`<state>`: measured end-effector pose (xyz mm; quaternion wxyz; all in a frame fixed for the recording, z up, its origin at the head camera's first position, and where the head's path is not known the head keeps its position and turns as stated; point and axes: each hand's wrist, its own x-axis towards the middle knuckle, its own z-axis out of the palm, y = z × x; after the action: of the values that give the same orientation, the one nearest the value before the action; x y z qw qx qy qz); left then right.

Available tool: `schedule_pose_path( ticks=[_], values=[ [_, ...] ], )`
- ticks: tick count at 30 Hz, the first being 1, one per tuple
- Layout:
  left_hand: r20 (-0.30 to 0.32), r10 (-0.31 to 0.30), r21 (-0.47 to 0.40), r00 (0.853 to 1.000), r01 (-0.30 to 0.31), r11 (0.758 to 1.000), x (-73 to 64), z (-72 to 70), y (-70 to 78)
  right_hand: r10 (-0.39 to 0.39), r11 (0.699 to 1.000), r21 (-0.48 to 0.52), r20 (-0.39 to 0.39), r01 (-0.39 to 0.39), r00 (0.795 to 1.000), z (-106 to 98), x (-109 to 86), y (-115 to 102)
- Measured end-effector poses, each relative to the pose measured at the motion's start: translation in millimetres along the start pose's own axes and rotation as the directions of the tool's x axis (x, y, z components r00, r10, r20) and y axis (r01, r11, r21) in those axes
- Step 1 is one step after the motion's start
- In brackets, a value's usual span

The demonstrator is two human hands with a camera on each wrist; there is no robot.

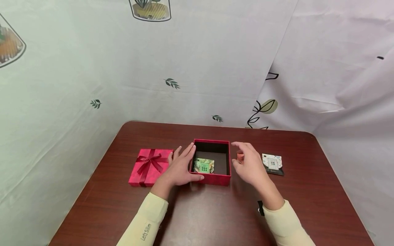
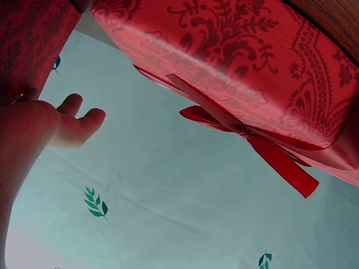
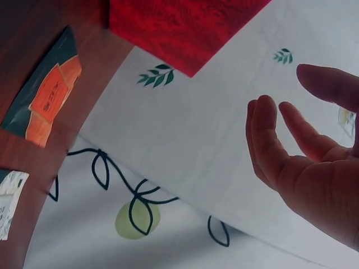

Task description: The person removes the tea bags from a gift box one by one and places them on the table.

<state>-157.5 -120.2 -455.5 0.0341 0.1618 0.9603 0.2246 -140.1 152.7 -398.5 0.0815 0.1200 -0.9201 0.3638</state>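
Left hand [image 1: 180, 168] is on the box [image 1: 215, 180] mid-frame, grip spread wide; right hand [image 1: 251, 167]'s near the orange packet [image 3: 50, 100], centre-right, grip loose, nothing in it.

A small fabric-walled corner, with pale leaf-print hangings [image 1: 200, 51] behind and beside a brown wood-grain table [image 1: 212, 215]

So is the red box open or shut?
The red box is open: its ribboned lid lies beside it, and you can see a green packet inside.
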Motion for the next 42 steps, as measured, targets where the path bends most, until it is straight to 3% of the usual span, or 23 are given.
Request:
schedule_pose_path(
  ticks=[15, 24, 42],
  values=[
    [-0.002, 0.001, 0.002, 1.000, -0.001, 1.000, -0.2, 0.1, -0.9, -0.041, 0.999, 0.031, 0.095, 0.038, 0.995, 21.7, 1.7, -7.3],
    [-0.005, 0.002, -0.005, 1.000, -0.002, 1.000, -0.8, 1.5, -1.6, 0.028, 0.999, 0.014, 0.199, -0.032, 0.980, 34.1, 2.7, -11.9],
    [-0.023, 0.016, 0.010, 1.000, -0.015, 1.000, -0.3, 1.4, -0.7, 0.075, 0.993, -0.112, 0.269, -0.046, 0.960, 52.8, 9.3, -23.2]
  ],
)
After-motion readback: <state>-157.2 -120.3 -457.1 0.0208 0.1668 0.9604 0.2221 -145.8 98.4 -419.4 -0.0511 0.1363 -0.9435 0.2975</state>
